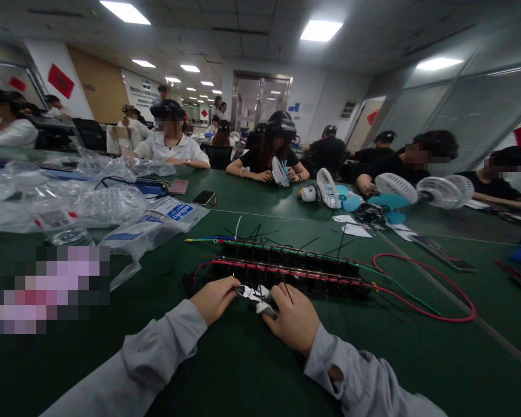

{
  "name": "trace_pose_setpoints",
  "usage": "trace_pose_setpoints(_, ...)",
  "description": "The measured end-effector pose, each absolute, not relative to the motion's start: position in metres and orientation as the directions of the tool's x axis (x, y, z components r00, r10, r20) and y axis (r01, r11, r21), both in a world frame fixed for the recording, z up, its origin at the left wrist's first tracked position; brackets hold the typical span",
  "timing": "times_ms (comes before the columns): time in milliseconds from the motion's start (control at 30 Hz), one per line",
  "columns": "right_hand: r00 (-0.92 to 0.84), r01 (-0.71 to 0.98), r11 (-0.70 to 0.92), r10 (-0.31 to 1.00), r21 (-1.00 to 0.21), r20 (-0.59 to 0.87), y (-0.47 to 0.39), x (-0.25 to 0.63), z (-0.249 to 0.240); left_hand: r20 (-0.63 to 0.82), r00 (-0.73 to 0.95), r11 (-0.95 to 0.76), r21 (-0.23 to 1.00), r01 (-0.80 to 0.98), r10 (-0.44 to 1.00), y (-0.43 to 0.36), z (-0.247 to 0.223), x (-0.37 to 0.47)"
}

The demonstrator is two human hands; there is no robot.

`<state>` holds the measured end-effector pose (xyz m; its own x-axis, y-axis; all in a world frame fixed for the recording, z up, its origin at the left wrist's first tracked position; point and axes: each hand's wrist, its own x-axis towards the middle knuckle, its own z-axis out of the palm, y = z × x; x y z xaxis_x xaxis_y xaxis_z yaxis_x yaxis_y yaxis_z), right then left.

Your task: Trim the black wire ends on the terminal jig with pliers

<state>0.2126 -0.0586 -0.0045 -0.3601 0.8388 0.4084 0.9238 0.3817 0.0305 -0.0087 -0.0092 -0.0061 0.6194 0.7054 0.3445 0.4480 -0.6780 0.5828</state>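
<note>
My right hand (296, 318) is wrapped round the grey-and-white handles of a pair of cutters (255, 294), whose jaws point left. Close to the jaw tips, my left hand (217, 298) has its fingers pinched together at the near edge of a wire assembly; what they hold is too small to make out. The assembly (286, 269) is two long black strips lying side by side, with a red wire along the nearer one and a green wire along the farther one. Several thin black tie ends stick up from it.
Clear plastic bags (113, 200) and a bottle (58, 217) lie at the left. A phone (204, 197) rests beyond. A red cable loop (471, 301) extends right. Fan parts (391, 200) and papers (351, 226) lie farther back, where several people sit.
</note>
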Motion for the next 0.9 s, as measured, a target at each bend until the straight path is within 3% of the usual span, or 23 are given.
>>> trace_pose_setpoints(900, -0.361, 0.927, 0.371, 0.846, 0.054, 0.392, -0.0624, 0.2101, 0.0050, 0.339, 0.615, -0.673, 0.582, 0.457, 0.712, -0.0087, -0.0083, -0.0091)
